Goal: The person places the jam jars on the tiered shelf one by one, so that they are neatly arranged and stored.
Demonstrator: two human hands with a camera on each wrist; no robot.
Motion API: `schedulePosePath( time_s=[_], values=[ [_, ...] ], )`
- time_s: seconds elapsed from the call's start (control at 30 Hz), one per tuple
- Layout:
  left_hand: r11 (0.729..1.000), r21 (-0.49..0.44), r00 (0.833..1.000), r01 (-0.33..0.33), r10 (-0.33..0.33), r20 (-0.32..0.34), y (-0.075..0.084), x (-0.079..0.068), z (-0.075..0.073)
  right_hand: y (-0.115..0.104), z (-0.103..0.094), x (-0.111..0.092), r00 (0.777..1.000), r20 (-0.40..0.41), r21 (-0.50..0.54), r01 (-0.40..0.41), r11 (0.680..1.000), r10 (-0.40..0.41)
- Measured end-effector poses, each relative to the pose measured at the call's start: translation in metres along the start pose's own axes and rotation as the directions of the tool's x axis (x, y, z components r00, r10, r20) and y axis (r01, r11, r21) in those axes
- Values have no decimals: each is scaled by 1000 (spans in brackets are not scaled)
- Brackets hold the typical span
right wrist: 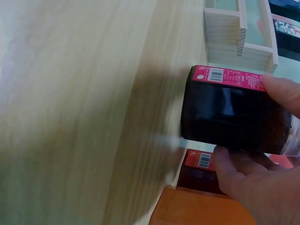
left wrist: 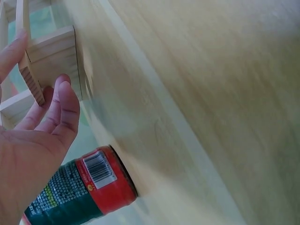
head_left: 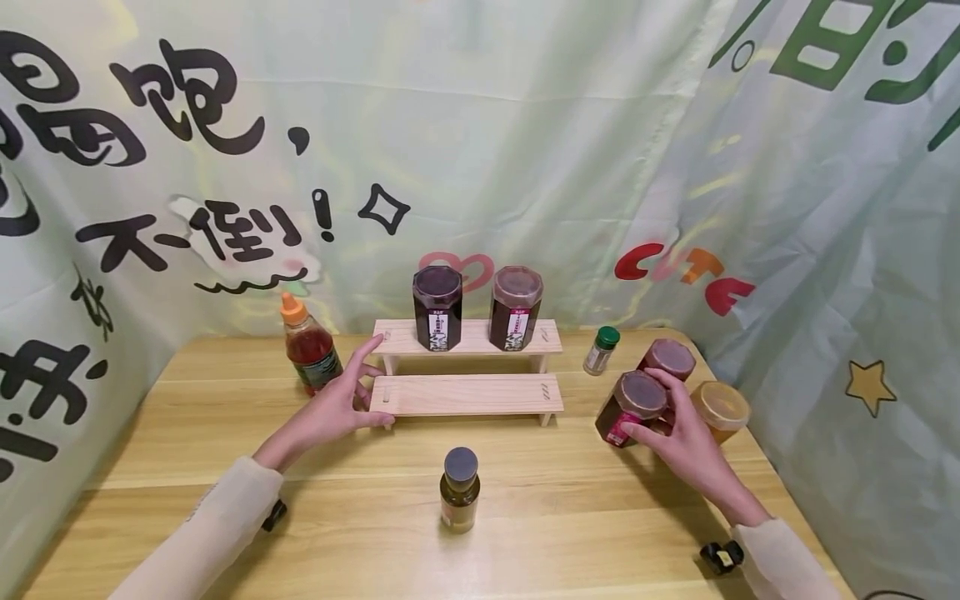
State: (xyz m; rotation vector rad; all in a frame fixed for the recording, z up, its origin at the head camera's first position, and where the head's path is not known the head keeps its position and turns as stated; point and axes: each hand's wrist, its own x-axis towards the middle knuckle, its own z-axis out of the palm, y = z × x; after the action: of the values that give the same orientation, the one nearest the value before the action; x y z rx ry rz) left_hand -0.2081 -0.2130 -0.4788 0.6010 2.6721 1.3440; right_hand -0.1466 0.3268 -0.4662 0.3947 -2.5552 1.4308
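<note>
My right hand [head_left: 686, 437] grips a dark octagonal jar [head_left: 628, 415] with a pink label, thumb on one side and fingers on the other. In the right wrist view the jar [right wrist: 229, 110] shows its barcode, with its base close to the tabletop. At the left end of a two-tier wooden rack [head_left: 465, 396], my left hand [head_left: 341, 408] holds the lower board, its thumb and fingers on opposite faces in the left wrist view. Two dark jars, one with a purplish lid [head_left: 438, 308] and one with a pinkish lid [head_left: 516, 308], stand on the upper tier.
Left of the rack stands a sauce bottle [head_left: 311, 350] with an orange cap. In front is a small dark-capped bottle [head_left: 460, 492]. A green-capped shaker [head_left: 602, 350], a reddish jar [head_left: 667, 358] and an amber jar [head_left: 722, 408] stand at the right. A printed cloth [head_left: 525, 167] hangs behind.
</note>
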Motion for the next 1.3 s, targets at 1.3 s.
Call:
schedulePosePath(
  time_s=[1.3],
  values=[
    [999, 39, 997, -29, 26, 77, 4, -2, -12, -57, 8, 5, 994, -92, -32, 50, 998, -53]
  ],
)
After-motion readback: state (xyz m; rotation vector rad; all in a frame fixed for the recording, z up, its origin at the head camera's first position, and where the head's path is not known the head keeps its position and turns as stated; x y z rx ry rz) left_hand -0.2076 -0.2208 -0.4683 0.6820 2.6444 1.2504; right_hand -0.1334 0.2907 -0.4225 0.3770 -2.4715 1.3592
